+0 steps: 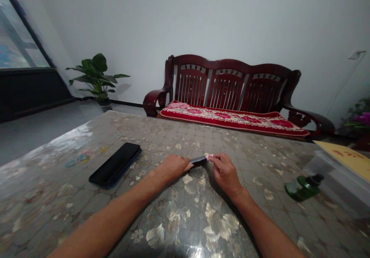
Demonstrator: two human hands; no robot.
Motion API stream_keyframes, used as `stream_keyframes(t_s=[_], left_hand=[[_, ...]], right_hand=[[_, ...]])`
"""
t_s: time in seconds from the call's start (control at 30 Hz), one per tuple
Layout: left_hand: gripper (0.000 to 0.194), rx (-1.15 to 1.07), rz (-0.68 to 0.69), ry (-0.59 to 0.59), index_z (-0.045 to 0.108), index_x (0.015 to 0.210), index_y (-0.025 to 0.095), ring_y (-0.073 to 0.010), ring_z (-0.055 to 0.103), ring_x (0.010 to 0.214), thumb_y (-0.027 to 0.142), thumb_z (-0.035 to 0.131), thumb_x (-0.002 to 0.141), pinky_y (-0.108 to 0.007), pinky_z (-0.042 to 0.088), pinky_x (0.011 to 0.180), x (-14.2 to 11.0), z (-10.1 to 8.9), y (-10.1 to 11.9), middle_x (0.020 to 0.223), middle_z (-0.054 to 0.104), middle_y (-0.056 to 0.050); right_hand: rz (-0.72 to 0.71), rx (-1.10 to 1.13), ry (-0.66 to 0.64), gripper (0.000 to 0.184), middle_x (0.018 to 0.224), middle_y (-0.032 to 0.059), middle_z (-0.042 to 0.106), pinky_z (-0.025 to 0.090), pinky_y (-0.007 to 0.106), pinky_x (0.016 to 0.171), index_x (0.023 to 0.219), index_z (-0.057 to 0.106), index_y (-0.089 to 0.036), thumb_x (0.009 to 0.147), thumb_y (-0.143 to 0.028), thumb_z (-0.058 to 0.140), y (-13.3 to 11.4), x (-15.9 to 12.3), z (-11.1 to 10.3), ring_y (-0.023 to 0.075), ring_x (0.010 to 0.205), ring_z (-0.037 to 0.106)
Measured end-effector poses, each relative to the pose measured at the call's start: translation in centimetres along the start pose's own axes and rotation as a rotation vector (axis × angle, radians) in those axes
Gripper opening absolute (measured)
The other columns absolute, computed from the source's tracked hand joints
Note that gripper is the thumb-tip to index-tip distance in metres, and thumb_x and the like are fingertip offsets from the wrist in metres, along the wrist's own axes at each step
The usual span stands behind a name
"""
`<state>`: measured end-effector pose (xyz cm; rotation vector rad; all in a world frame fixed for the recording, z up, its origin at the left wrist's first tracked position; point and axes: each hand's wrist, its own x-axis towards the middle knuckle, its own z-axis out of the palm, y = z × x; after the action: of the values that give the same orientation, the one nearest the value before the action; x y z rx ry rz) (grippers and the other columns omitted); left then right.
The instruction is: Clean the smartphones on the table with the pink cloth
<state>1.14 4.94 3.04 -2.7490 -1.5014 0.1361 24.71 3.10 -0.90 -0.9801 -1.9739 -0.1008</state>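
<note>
Both of my hands meet over the middle of a floral-patterned table point(173, 219). My left hand point(172, 167) is closed on one end of a thin dark flat object point(197, 159), perhaps a phone seen edge-on. My right hand point(224, 172) pinches a small pink-white scrap point(209, 156) at the object's other end. A black phone in a blue-edged case point(116, 163) lies flat to the left, apart from my hands.
A small green bottle with a black cap point(303, 187) lies on its side at the right. A clear plastic box point(338, 177) with a yellow sheet on it sits at the right edge. Behind the table stand a red-cushioned wooden bench point(231, 96) and a potted plant point(96, 78).
</note>
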Motion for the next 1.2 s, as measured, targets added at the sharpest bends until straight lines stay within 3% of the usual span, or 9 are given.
stream_keyframes(t_s=[0.27, 0.43, 0.73, 0.97, 1.07, 1.2], left_hand=[[0.026, -0.111, -0.045, 0.051, 0.070, 0.102, 0.018, -0.0277, 0.074, 0.085, 0.035, 0.050, 0.099, -0.031, 0.051, 0.071, -0.6, 0.5, -0.4, 0.096, 0.077, -0.012], [0.024, -0.265, -0.075, 0.133, 0.071, 0.095, 0.019, -0.0248, 0.072, 0.087, 0.034, 0.053, 0.098, -0.027, 0.048, 0.072, -1.4, 1.3, -0.6, 0.093, 0.077, -0.010], [0.026, -0.303, -0.169, 0.174, 0.075, 0.091, 0.021, -0.0239, 0.072, 0.084, 0.036, 0.055, 0.097, -0.027, 0.045, 0.069, -1.6, 1.4, -0.5, 0.090, 0.078, -0.008], [0.022, -0.334, -0.202, 0.231, 0.077, 0.094, 0.024, -0.0241, 0.072, 0.091, 0.037, 0.060, 0.093, -0.026, 0.044, 0.072, -1.6, 1.8, -0.3, 0.097, 0.079, -0.008], [0.024, -0.346, -0.193, 0.233, 0.077, 0.094, 0.023, -0.0238, 0.072, 0.090, 0.039, 0.058, 0.094, -0.026, 0.044, 0.072, -1.7, 1.9, -0.5, 0.095, 0.078, -0.007], [0.026, -0.334, -0.178, 0.199, 0.075, 0.091, 0.021, -0.0230, 0.071, 0.085, 0.038, 0.056, 0.096, -0.026, 0.044, 0.070, -1.6, 1.6, -0.9, 0.090, 0.077, -0.008]], right_hand=[[-0.018, -0.076, -0.064, 0.039, 0.099, 0.0108, 0.065, 0.051, 0.036, 0.086, 0.113, 0.069, -0.020, 0.089, 0.000, 0.046, -2.0, 1.0, 0.7, 0.0233, 0.096, 0.058], [-0.111, -0.095, -0.101, 0.031, 0.099, 0.0099, 0.066, 0.052, 0.033, 0.082, 0.114, 0.068, -0.020, 0.093, -0.006, 0.050, -3.8, 1.4, 1.7, 0.0218, 0.094, 0.059], [-0.055, -0.143, -0.054, 0.027, 0.098, 0.0102, 0.065, 0.051, 0.035, 0.080, 0.110, 0.069, -0.018, 0.094, -0.007, 0.049, -2.3, 1.5, 0.9, 0.0226, 0.091, 0.057], [-0.233, -0.107, -0.104, 0.032, 0.099, 0.0097, 0.066, 0.050, 0.033, 0.080, 0.117, 0.066, -0.020, 0.095, -0.006, 0.047, -5.0, 1.9, 2.5, 0.0221, 0.090, 0.057], [-0.232, -0.115, -0.107, 0.031, 0.101, 0.0099, 0.066, 0.050, 0.033, 0.080, 0.117, 0.066, -0.019, 0.094, -0.006, 0.049, -4.2, 1.8, 2.2, 0.0220, 0.090, 0.057], [-0.121, -0.166, -0.065, 0.031, 0.099, 0.0099, 0.066, 0.050, 0.033, 0.081, 0.113, 0.068, -0.019, 0.094, -0.005, 0.049, -1.9, 1.6, 1.0, 0.0225, 0.092, 0.057]])
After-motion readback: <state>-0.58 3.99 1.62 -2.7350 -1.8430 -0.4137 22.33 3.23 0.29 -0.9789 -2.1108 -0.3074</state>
